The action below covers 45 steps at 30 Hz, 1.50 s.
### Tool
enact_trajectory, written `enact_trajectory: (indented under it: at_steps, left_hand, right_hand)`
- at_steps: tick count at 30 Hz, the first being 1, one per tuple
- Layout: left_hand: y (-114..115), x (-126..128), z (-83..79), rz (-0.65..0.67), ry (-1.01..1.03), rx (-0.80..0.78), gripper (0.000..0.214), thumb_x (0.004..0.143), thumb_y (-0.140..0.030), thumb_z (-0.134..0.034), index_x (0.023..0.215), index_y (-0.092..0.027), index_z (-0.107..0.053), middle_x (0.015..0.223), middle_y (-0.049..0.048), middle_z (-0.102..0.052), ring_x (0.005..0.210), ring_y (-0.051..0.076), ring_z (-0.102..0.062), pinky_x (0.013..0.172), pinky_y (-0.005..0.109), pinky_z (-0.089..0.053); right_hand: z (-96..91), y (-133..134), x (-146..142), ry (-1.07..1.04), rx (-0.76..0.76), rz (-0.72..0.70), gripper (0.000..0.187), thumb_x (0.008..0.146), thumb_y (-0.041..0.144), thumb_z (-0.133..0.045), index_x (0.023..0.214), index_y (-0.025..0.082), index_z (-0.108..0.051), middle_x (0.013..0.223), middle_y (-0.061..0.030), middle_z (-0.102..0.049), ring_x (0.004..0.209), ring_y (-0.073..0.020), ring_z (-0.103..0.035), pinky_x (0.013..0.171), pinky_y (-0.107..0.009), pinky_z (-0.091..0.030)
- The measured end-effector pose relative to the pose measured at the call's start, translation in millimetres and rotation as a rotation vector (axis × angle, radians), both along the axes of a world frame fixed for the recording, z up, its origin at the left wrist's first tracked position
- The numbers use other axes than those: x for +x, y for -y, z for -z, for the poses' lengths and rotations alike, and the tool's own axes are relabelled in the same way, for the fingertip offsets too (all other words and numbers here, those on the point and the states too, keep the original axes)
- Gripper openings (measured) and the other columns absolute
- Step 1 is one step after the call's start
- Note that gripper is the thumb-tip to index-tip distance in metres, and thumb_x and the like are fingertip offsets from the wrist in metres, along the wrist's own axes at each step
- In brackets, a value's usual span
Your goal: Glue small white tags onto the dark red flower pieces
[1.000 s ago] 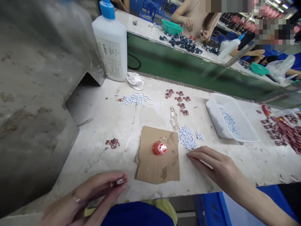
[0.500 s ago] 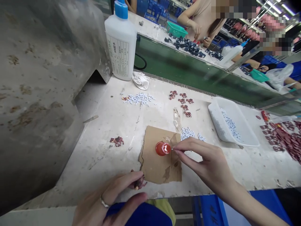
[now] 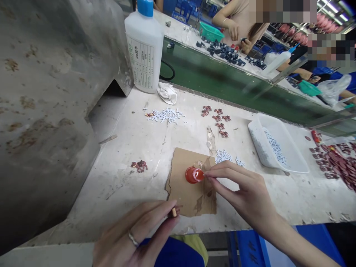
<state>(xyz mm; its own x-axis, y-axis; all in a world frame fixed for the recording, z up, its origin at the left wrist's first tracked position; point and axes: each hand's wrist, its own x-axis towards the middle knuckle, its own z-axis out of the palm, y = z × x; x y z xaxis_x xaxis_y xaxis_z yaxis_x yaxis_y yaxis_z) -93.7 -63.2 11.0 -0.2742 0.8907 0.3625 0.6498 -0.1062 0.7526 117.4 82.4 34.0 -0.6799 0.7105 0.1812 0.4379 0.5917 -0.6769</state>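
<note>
My left hand (image 3: 139, 233) pinches a small brown toy figure (image 3: 174, 212) between thumb and forefinger, just off the cardboard's lower left corner. A pale, flat face on the figure points toward me. My right hand (image 3: 239, 185) is closed in a pinch at the rim of a small red cup (image 3: 191, 175); a tiny pale piece seems to be at its fingertips, mostly hidden. The cup sits on a torn, stained cardboard sheet (image 3: 180, 196). Right behind my right hand lies a pile of tiny pale-blue pieces (image 3: 223, 156). Another brown figure (image 3: 139, 166) lies to the left.
At the back stand a large glue bottle (image 3: 144, 55) and a crumpled white cloth (image 3: 167, 93). More pale-blue pieces (image 3: 168, 115) and several brown figures (image 3: 218, 118) lie farther back. A white tub (image 3: 292, 148) and brown parts (image 3: 336, 163) are right. Across the green divider (image 3: 200, 70), co-workers handle parts.
My left hand has moved right and its thumb has closed on the brown figure, which has turned its pale face toward me. My right hand stays at the cup rim.
</note>
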Motion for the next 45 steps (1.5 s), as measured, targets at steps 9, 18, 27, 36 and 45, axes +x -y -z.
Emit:
enact_trajectory:
  at_steps: [9,18,27,36,45]
  left_hand:
    - [-5.5,11.6,9.5,0.128,0.053,0.023,0.023,0.096,-0.016,-0.067,0.116,-0.027,-0.067,0.104,-0.0103,-0.078,0.089,0.0,-0.075,0.098,0.0,-0.05]
    - [-6.1,14.2,12.9,0.146,0.085,0.022,0.028,0.096,-0.015,-0.067,0.12,-0.028,-0.066,0.108,-0.0101,-0.079,0.087,0.001,-0.076,0.095,0.001,-0.053]
    - [-5.0,14.5,13.4,0.149,0.107,-0.016,0.029,0.096,-0.014,-0.066,0.121,-0.029,-0.066,0.109,-0.0117,-0.078,0.089,0.001,-0.076,0.095,0.002,-0.054]
    - [0.5,18.9,9.7,0.094,0.137,-0.088,0.029,0.099,-0.016,-0.057,0.119,-0.034,-0.066,0.106,-0.0133,-0.078,0.086,0.002,-0.076,0.089,0.002,-0.056]
    - [-5.7,23.6,14.1,0.142,0.261,-0.102,0.023,0.098,-0.026,-0.068,0.117,-0.038,-0.068,0.108,-0.0181,-0.078,0.086,0.001,-0.077,0.085,0.003,-0.057]
  right_hand:
    - [-16.1,34.1,-17.4,-0.29,-0.271,0.037,0.027,0.089,0.003,-0.068,0.099,0.027,-0.077,0.091,-0.0046,-0.079,0.085,-0.0215,-0.077,0.07,-0.034,-0.066]
    - [-8.1,39.6,-22.9,-0.339,-0.367,-0.01,0.021,0.091,0.003,-0.069,0.098,0.022,-0.076,0.09,-0.0031,-0.079,0.081,-0.0156,-0.075,0.071,-0.027,-0.063]
    - [-5.7,40.1,-23.4,-0.324,-0.333,-0.038,0.024,0.091,0.001,-0.07,0.102,0.022,-0.077,0.093,-0.0033,-0.079,0.083,-0.015,-0.076,0.073,-0.024,-0.064]
    - [-9.6,50.4,-4.4,-0.053,0.144,-0.238,0.033,0.107,0.011,-0.05,0.137,0.015,-0.064,0.108,-0.013,-0.079,0.11,-0.0207,-0.076,0.091,-0.026,-0.067]
    - [-19.1,43.2,-6.4,-0.084,0.08,-0.173,0.022,0.098,0.005,-0.062,0.117,0.01,-0.07,0.105,-0.0108,-0.076,0.091,-0.0146,-0.076,0.083,-0.018,-0.064]
